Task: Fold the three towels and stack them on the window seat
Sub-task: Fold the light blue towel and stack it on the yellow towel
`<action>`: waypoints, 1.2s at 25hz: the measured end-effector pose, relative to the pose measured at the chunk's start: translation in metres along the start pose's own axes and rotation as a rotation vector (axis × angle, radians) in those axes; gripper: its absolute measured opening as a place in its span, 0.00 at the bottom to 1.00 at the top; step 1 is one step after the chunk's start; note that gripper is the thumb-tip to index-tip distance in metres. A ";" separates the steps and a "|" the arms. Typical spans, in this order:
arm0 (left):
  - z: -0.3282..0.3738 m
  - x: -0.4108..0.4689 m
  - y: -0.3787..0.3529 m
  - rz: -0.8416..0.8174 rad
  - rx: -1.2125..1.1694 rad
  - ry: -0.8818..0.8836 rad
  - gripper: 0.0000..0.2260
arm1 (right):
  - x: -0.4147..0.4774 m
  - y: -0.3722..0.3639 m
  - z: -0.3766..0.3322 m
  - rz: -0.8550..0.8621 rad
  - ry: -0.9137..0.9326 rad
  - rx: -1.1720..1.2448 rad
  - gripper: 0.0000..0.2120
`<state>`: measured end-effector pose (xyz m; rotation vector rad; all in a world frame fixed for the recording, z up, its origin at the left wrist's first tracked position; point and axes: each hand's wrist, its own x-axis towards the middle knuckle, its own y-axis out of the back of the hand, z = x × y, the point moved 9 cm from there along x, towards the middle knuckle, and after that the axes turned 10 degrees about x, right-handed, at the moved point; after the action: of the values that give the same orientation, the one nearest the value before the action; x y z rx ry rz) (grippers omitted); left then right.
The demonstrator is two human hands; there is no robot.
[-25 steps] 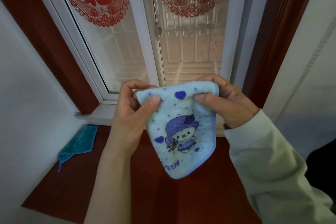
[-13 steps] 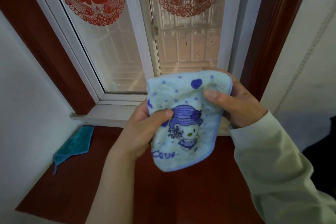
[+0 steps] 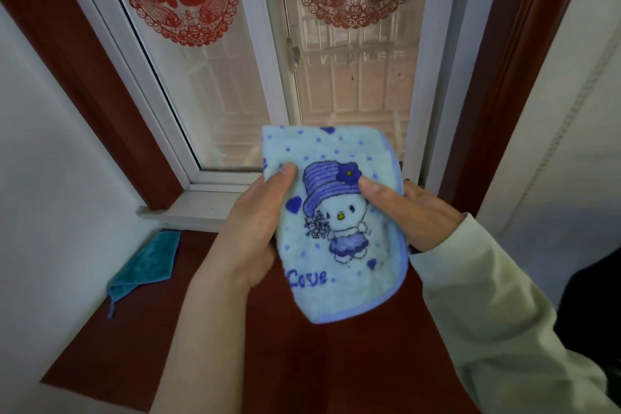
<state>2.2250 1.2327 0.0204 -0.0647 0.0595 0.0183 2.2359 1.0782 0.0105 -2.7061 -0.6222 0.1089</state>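
Note:
A small light-blue towel (image 3: pixel 339 255) with a purple cartoon figure and dots is held folded in the air above the dark red window seat (image 3: pixel 336 363). My left hand (image 3: pixel 250 232) grips its left edge, thumb on the front. At the towel's right edge my right hand (image 3: pixel 416 212) holds on, thumb pressed beside the figure's hat. A teal towel (image 3: pixel 148 265) lies folded on the seat at the far left, against the white wall. A third towel is not in view.
A white-framed window (image 3: pixel 268 84) with red paper cut-outs rises behind the seat. White walls close in on the left and right. A dark red frame (image 3: pixel 497 94) runs up the right side. Something dark shows at the right edge (image 3: pixel 598 306).
The towel has been turned from a hanging point-down shape into a flatter folded rectangle facing me. Both hands slid from the top corners down to its sides.

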 end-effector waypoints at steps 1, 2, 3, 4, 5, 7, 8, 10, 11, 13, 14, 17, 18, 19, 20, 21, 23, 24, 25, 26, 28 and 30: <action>-0.001 0.001 0.004 0.009 0.031 0.009 0.11 | 0.002 0.003 0.000 0.040 0.005 -0.012 0.15; -0.002 0.000 0.008 0.005 0.053 0.002 0.11 | 0.003 0.005 -0.001 0.071 0.014 -0.013 0.17; -0.001 0.000 0.011 -0.018 0.068 -0.024 0.12 | 0.004 0.006 -0.002 0.085 0.027 -0.003 0.18; -0.001 -0.002 0.011 -0.073 0.079 -0.061 0.17 | 0.005 0.006 -0.002 0.099 0.038 0.016 0.19; 0.000 -0.005 0.009 -0.150 0.086 -0.098 0.23 | 0.006 0.007 -0.002 0.110 0.048 0.034 0.19; -0.002 -0.009 0.004 -0.274 0.106 -0.161 0.33 | 0.007 0.006 -0.001 0.094 0.069 0.061 0.17; -0.003 -0.008 0.005 -0.285 0.107 -0.180 0.35 | 0.007 0.005 -0.002 0.080 0.081 0.070 0.16; -0.002 -0.007 0.011 -0.254 0.080 -0.198 0.35 | 0.003 -0.002 -0.003 0.026 0.107 0.083 0.15; -0.001 -0.007 0.014 -0.239 0.067 -0.208 0.34 | 0.002 -0.005 -0.004 -0.012 0.123 0.085 0.15; 0.001 -0.007 0.019 -0.232 0.054 -0.243 0.31 | 0.000 -0.008 -0.008 -0.069 0.157 0.074 0.15; 0.004 -0.008 0.022 -0.225 0.048 -0.266 0.29 | -0.001 -0.010 -0.011 -0.087 0.171 0.074 0.15; 0.011 -0.010 0.033 -0.157 0.050 -0.335 0.21 | -0.001 -0.012 -0.015 -0.087 0.220 0.058 0.15; 0.014 -0.011 0.037 -0.123 0.060 -0.350 0.19 | -0.002 -0.013 -0.017 -0.069 0.231 0.059 0.16; 0.016 -0.013 0.040 -0.098 0.078 -0.362 0.18 | 0.000 -0.012 -0.019 -0.062 0.243 0.055 0.15; 0.020 -0.016 0.042 -0.083 0.108 -0.374 0.18 | 0.001 -0.012 -0.022 -0.047 0.243 0.043 0.14; 0.024 -0.018 0.043 -0.081 0.144 -0.387 0.20 | 0.003 -0.012 -0.022 -0.050 0.220 0.051 0.12; 0.028 -0.020 0.045 -0.084 0.148 -0.382 0.24 | 0.008 -0.016 -0.022 -0.094 0.191 0.125 0.12; 0.028 -0.020 0.048 -0.077 0.109 -0.363 0.25 | 0.009 -0.018 -0.028 -0.124 0.276 0.096 0.14; 0.026 -0.019 0.052 -0.062 0.080 -0.340 0.25 | 0.007 -0.022 -0.033 -0.145 0.382 0.017 0.18; 0.024 -0.017 0.055 -0.052 0.062 -0.321 0.24 | 0.004 -0.026 -0.036 -0.161 0.450 -0.049 0.19; 0.023 -0.018 0.055 -0.080 0.049 -0.311 0.18 | 0.003 -0.028 -0.034 -0.214 0.460 -0.021 0.15; 0.025 -0.021 0.054 -0.111 0.039 -0.321 0.15 | 0.009 -0.031 -0.029 -0.246 0.361 0.040 0.23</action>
<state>2.2044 1.2881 0.0431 -0.0257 -0.2648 -0.0834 2.2355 1.0981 0.0484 -2.4947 -0.8186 -0.4149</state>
